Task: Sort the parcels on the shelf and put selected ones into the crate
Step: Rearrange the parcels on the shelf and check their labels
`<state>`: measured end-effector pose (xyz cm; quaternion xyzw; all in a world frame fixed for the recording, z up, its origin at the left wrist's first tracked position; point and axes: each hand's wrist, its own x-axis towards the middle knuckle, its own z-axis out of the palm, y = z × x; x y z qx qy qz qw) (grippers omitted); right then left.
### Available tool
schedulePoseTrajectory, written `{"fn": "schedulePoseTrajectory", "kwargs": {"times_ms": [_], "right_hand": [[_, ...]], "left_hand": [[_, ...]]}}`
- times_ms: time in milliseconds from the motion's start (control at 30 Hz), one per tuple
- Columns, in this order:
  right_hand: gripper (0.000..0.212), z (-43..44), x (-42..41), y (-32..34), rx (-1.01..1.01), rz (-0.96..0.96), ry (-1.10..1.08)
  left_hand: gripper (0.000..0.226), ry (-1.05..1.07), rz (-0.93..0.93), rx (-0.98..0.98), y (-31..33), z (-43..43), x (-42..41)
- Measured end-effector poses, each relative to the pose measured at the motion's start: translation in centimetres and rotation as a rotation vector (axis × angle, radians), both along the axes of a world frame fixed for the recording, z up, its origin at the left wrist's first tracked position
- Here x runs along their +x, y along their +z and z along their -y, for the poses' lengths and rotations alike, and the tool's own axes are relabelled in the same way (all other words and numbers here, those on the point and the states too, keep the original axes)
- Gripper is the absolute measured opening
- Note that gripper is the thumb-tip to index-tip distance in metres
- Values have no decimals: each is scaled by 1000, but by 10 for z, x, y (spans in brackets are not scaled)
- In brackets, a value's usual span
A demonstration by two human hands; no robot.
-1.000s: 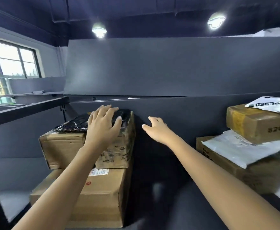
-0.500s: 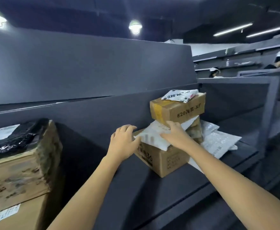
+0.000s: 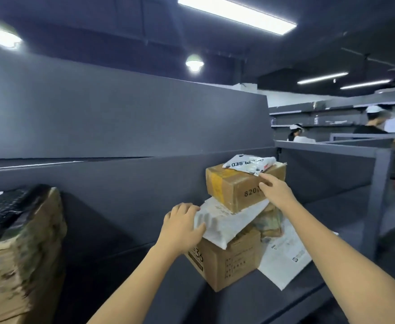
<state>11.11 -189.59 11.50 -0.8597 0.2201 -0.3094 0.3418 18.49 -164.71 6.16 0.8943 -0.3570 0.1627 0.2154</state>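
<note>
At centre right of the frame the parcels sit stacked on the dark shelf (image 3: 250, 307). The left hand (image 3: 180, 226) has its grip closed on the edge of the white padded mailer (image 3: 224, 222), which lies between the lower cardboard box (image 3: 224, 265) and the upper cardboard box (image 3: 236, 188). The right hand (image 3: 277, 194) rests open against the upper box's front, its fingertips (image 3: 263, 176) touching the white poly bag (image 3: 248, 163) on top.

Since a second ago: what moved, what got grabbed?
Both hands left the left-hand boxes and swung right. The left hand now grips the white mailer wedged in the stack; the right hand rests on the top box. The stack itself hasn't shifted.
</note>
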Motion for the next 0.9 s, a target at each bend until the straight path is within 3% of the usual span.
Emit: {"fn": "schedulePoseTrajectory", "kwargs": {"times_ms": [133,300,500,667,767,900], "right_hand": [[47,13,30,14,-136,-81,-101],[79,21,52,17,-625,-370,-189],[52,29,48,29,-1008,-359,-322],[47,32,45,34,-1116,-359,-266],[32,30,39,30,-1059,-196,-226],[17,15,38,39,-840,312,-159]], "left_hand": [[50,-7,37,47,-3,-10,-4],[50,3,69,140,-8,-32,0],[39,132,57,191,-13,-53,6],[45,185,109,185,-30,-53,10],[45,171,93,189,-36,-51,12],[43,111,76,146,-21,-56,2]]}}
